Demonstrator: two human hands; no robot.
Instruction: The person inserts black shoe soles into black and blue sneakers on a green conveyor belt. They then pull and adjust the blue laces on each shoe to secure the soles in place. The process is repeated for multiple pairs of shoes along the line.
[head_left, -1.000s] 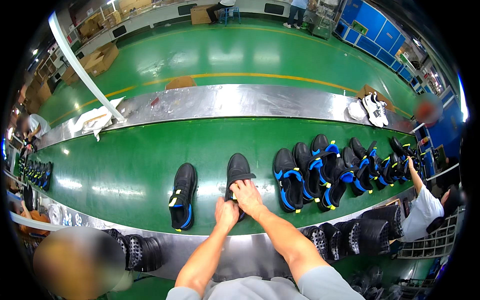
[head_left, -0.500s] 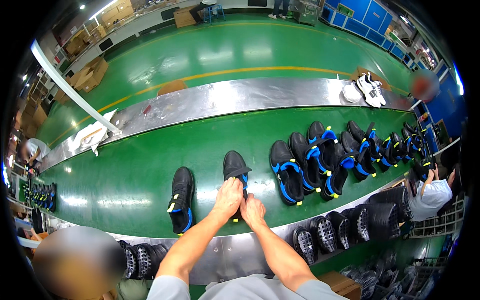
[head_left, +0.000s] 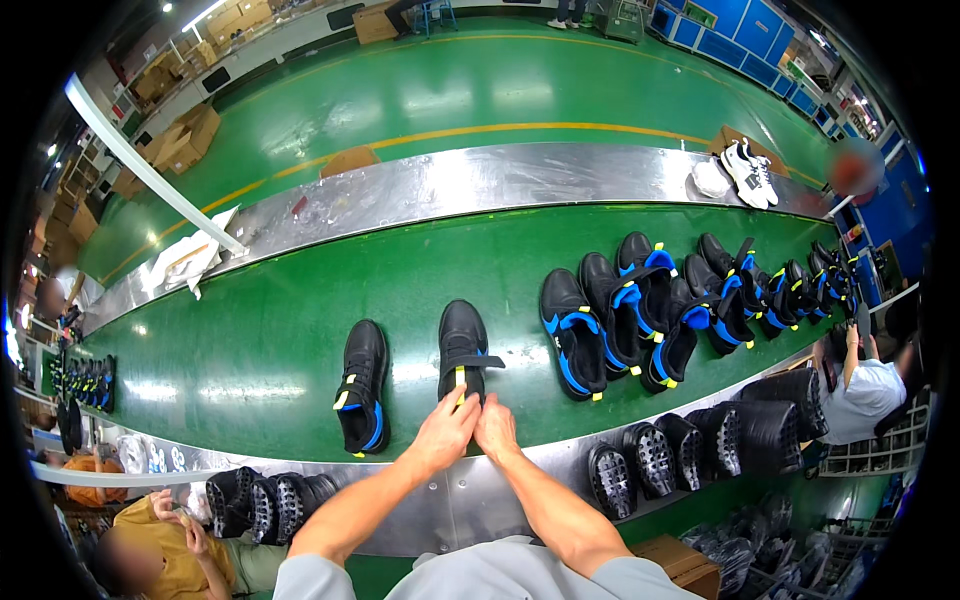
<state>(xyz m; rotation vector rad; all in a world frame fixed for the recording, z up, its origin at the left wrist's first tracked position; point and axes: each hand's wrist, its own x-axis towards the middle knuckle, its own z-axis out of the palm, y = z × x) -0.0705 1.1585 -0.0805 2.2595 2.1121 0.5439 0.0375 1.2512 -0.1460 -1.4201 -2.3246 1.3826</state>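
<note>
A black sneaker (head_left: 462, 328) lies in front of me, toe pointing away, its dark strap (head_left: 474, 361) sticking out to the right. My left hand (head_left: 446, 432) is closed on the rear part of this sneaker, fingers beside a yellow tab (head_left: 460, 378). My right hand (head_left: 495, 427) closes on the right side of the same opening, its fingertips near the left hand's. Both hands cover the heel, so what each finger pinches is partly hidden. Left of them rests another black sneaker (head_left: 364, 382) with blue lining and its strap across, untouched.
Several black-and-blue sneakers (head_left: 572, 340) stand along the green belt (head_left: 250, 350) to the right. Black shoe lasts (head_left: 648, 462) line the near metal ledge (head_left: 430, 510). White shoes (head_left: 745, 175) sit on the far metal ledge (head_left: 450, 180). Co-workers (head_left: 185, 540) sit at both sides.
Both hands have drawn back toward me along the sneaker, from its middle to its heel. The yellow tab and more of the strap now show. At the left, a co-worker's raised hands have come into view.
</note>
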